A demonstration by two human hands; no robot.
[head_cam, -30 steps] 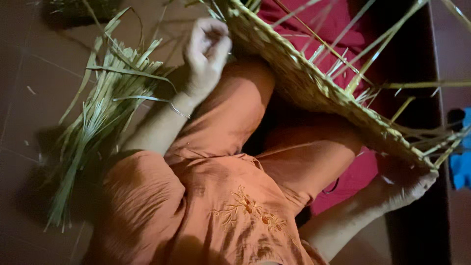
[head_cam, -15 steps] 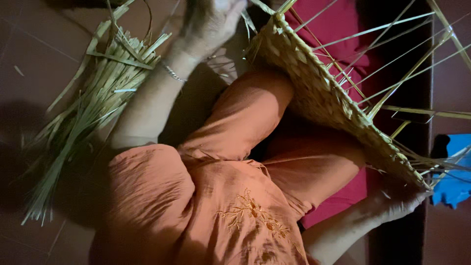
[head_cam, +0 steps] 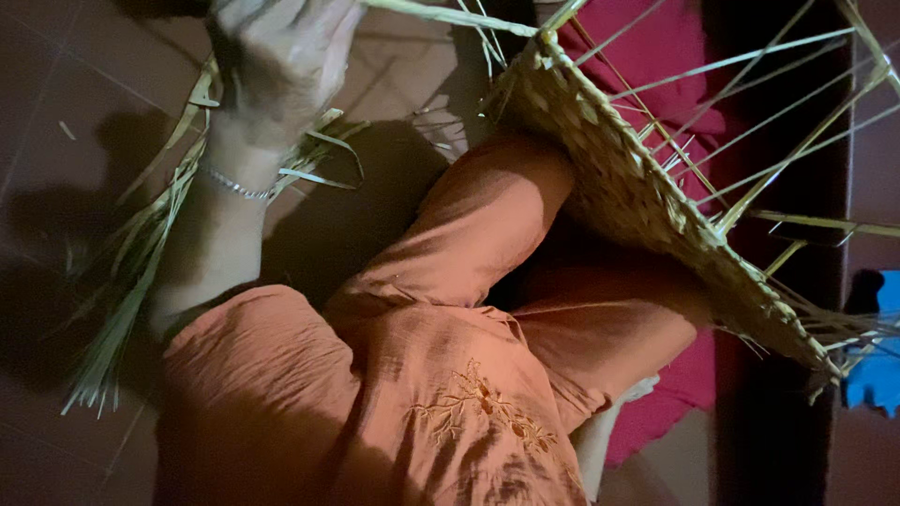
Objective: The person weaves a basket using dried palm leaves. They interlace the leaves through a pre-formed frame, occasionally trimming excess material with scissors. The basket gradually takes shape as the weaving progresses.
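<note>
Far left, on the tiled floor (head_cam: 56, 84): loose bundle of green-yellow palm strips (head_cam: 127, 309), fanned out, running from the lower left up toward the top edge, partly under the forearm.

Upper left: left hand (head_cam: 281, 56), raised at the top edge of the frame, fingers curled and clenched around a single pale strip (head_cam: 450, 14) leading rightward to the woven piece. Thin silver bracelet (head_cam: 234, 183) on the wrist. A few curled strips just beside the wrist, on the floor.

Centre: orange garment (head_cam: 412, 394) with stitched floral embroidery (head_cam: 478, 412) on the front; bent knee in orange cloth reaching up to the near corner of the weaving, touching or just under it, not possible to tell which.

Centre to right: woven palm-leaf mat (head_cam: 619, 178), partly finished, tilted, running diagonally from the top centre down to the right edge, resting over the lap. Unwoven strips (head_cam: 778, 141) sticking out from its upper edge, fanned toward the top right corner. Red cloth (head_cam: 656, 56) behind and below the mat.

Far right: blue object (head_cam: 877, 375) at the right edge, near the lower end of the mat, kind not discernible.

Right hand: out of view; only part of a forearm visible at the bottom, state not determinable.
</note>
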